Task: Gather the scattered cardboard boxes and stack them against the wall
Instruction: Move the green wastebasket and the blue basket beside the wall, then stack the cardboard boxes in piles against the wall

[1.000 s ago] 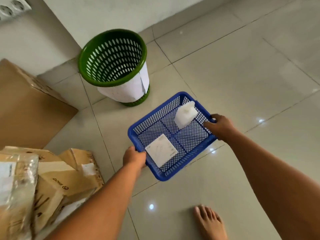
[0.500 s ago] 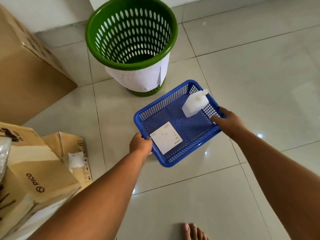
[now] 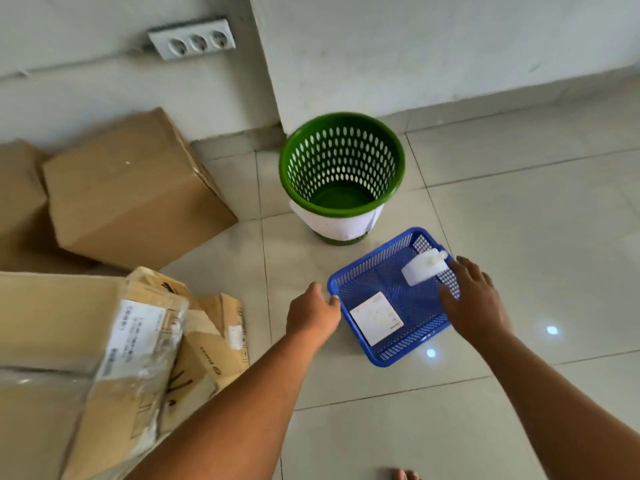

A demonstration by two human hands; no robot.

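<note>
Several cardboard boxes lie on the left of the tiled floor. A large plain box [image 3: 131, 188] leans by the wall, with another box [image 3: 17, 206] at the far left edge. A labelled box wrapped in clear film [image 3: 79, 358] fills the lower left, and a smaller crumpled box [image 3: 214, 344] sits beside it. My left hand [image 3: 313, 315] hovers with loosely curled fingers at the left rim of a blue plastic basket [image 3: 398, 355] and holds nothing. My right hand [image 3: 472, 299] is spread open over the basket's right rim.
The blue basket rests on the floor and holds a white card [image 3: 375, 318] and a white plastic bottle [image 3: 422, 270]. A green perforated bin [image 3: 341, 168] stands just behind it at a wall corner. A triple socket strip [image 3: 192, 38] is on the wall. My toes [image 3: 405, 474] show at the bottom.
The basket went from held in both hands to lying on the floor near the green bin. Both hands have let go of its rim. The view rose, showing the wall and more boxes.
</note>
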